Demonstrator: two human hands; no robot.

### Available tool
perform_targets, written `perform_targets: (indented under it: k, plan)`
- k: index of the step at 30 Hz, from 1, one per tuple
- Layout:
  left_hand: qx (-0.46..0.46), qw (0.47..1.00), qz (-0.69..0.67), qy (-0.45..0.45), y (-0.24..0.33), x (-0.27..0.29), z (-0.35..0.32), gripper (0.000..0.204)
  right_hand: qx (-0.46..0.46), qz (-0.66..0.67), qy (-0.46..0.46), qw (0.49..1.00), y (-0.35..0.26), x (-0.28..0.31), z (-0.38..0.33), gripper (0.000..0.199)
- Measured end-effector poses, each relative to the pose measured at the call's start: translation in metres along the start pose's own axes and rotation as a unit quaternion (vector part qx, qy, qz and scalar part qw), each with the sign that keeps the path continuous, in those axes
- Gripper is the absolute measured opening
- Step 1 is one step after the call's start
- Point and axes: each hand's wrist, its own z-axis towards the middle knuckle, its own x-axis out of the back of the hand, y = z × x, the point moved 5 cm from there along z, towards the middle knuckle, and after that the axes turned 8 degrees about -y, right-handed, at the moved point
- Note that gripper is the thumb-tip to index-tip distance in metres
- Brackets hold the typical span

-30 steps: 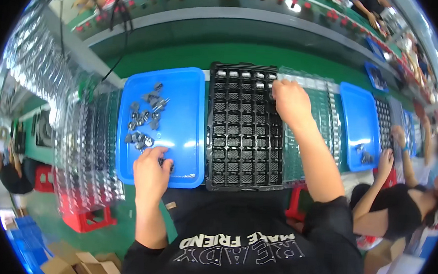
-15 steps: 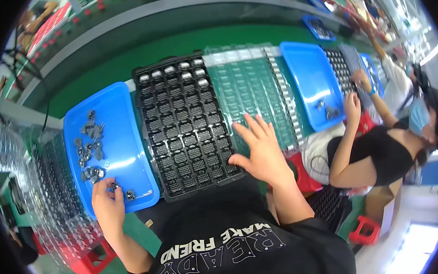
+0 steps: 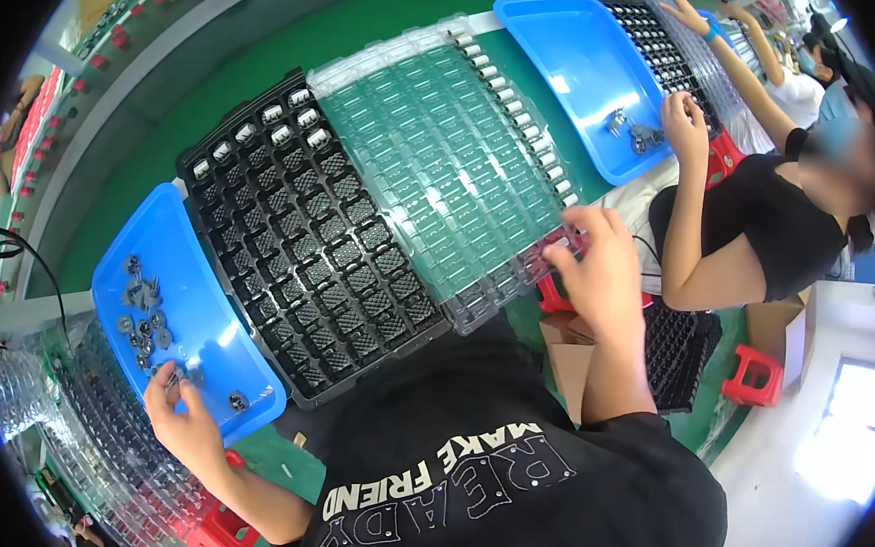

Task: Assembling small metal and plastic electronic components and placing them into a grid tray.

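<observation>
My left hand (image 3: 188, 424) is over the near end of a blue tray (image 3: 220, 315), thumb and fingers closed around a small grey metal part (image 3: 175, 375). Beside it in the tray lie a loose round part (image 3: 238, 401) and a cluster of grey parts (image 3: 143, 301). My right hand (image 3: 603, 269) is raised at the near right corner of a clear plastic tray (image 3: 434, 173), its thumb and fingers apart with nothing seen between them. Between the two trays lies a black celled tray (image 3: 303, 255); silvery parts (image 3: 282, 135) fill several cells at its far end.
A row of silvery cylinders (image 3: 513, 108) runs along the clear tray's right side. Further right, a co-worker (image 3: 752, 213) sits by another blue tray (image 3: 571, 51). Stacked clear trays (image 3: 100, 393) stand at the left; a red stool (image 3: 754, 375) is at the right.
My view has shifted, so the trays appear further left. My right hand has moved from the black tray's right edge to the clear tray's near corner. My left hand has shifted toward the grey cluster.
</observation>
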Motion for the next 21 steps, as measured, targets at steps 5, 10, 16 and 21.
perform_targets:
  k: [5,10,16,21]
  plan:
    - [-0.008,0.995,-0.095,0.035,0.000,-0.005,0.008,0.034,-0.068,0.075,-0.055,0.993,0.031,0.001,0.011,0.032]
    - [-0.040,0.994,-0.099,0.039,0.009,-0.002,0.008,0.031,-0.012,0.134,-0.023,0.991,0.033,0.001,0.002,0.017]
    - [0.017,0.969,-0.246,0.003,0.012,-0.006,0.009,0.032,0.114,0.129,-0.001,0.985,0.036,-0.002,-0.010,0.013]
    - [-0.018,0.917,-0.398,-0.004,0.012,-0.013,0.015,0.030,0.112,0.148,0.000,0.983,0.039,-0.005,-0.014,0.015]
